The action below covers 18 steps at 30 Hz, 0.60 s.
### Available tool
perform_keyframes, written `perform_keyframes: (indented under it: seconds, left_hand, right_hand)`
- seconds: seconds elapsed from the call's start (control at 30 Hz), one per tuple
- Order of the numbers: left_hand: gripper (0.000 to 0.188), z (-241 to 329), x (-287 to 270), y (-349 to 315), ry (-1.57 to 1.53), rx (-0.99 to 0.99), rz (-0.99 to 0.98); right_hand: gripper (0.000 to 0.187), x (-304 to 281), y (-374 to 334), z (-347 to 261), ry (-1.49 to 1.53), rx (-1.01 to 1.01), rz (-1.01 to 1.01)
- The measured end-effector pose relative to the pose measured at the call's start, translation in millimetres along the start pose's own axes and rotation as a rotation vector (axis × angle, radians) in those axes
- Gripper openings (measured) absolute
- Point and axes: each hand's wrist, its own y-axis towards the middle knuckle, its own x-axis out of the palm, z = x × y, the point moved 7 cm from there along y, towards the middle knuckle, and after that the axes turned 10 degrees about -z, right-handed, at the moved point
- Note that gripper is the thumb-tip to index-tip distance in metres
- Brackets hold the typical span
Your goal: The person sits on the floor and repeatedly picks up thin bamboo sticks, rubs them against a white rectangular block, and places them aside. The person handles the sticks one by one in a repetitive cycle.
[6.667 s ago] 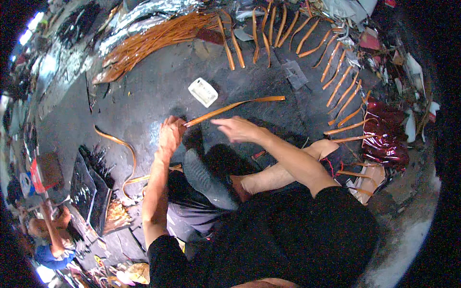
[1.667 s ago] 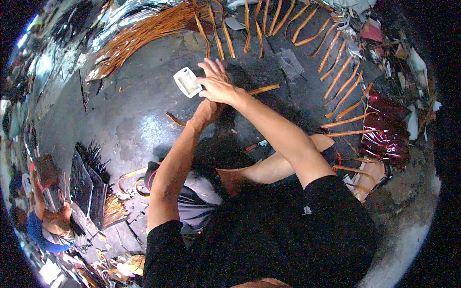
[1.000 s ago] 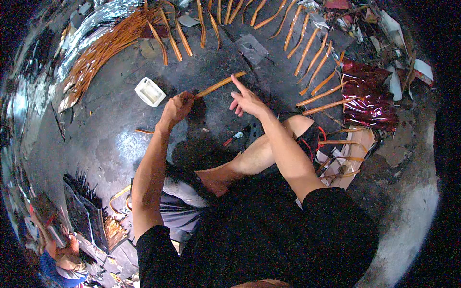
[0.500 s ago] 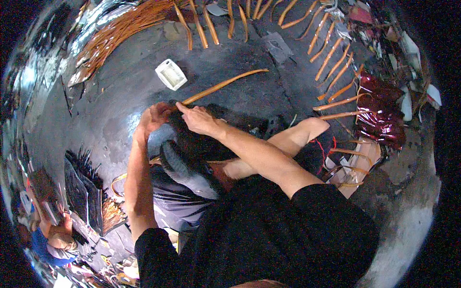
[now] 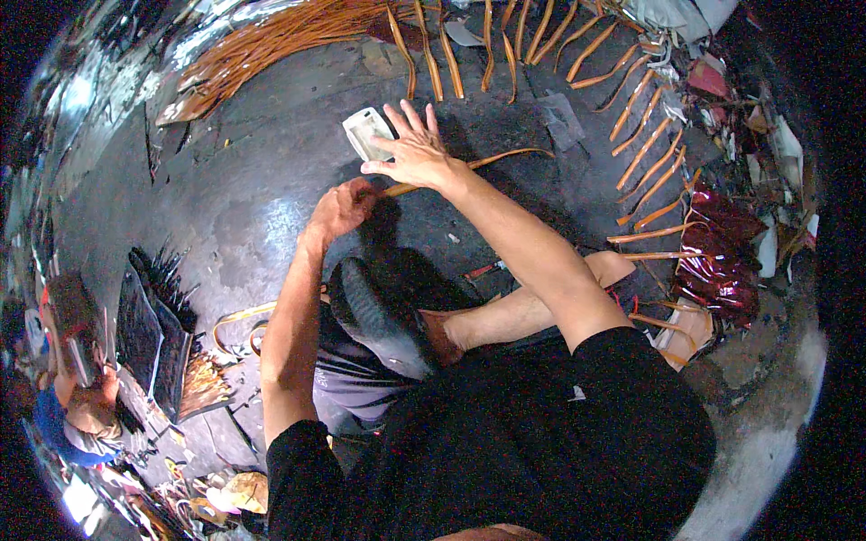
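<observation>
My left hand (image 5: pixel 345 207) is closed on one end of a long, glossy brown strip (image 5: pixel 516 153), held low over the dark floor. From there the strip runs right, passing behind my right wrist to a thin tip. With fingers spread, my right hand (image 5: pixel 417 155) reaches to a small white tray (image 5: pixel 363 124). Its thumb and fingertips overlap the tray's right side; whether they touch it I cannot tell. Shallow pale contents, hard to make out, lie in the tray.
Several similar brown strips (image 5: pixel 451 68) lie in an arc, far and right. A large bundle of brown strips (image 5: pixel 248 68) is at far left. A dark red glossy sheet (image 5: pixel 722 239) lies right, a black bristly bundle (image 5: pixel 158 334) left. Another person (image 5: pixel 81 415) works at the left edge.
My right hand has let go of the strip and moved up to the white tray, its fingers now spread. My left hand still grips the strip. The view has shifted slightly.
</observation>
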Motion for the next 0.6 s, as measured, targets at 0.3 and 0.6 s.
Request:
perform_keyframes:
  seconds: [0.3,0.6]
  left_hand:
    - [0.017,-12,-11,-11,0.113,0.057,0.156]
    - [0.017,-14,-12,-4,0.041,0.104,0.144]
  right_hand:
    - [0.029,-32,-55,43,0.458,0.095,0.463]
    - [0.063,60,-135,37,0.982,0.502,-0.338]
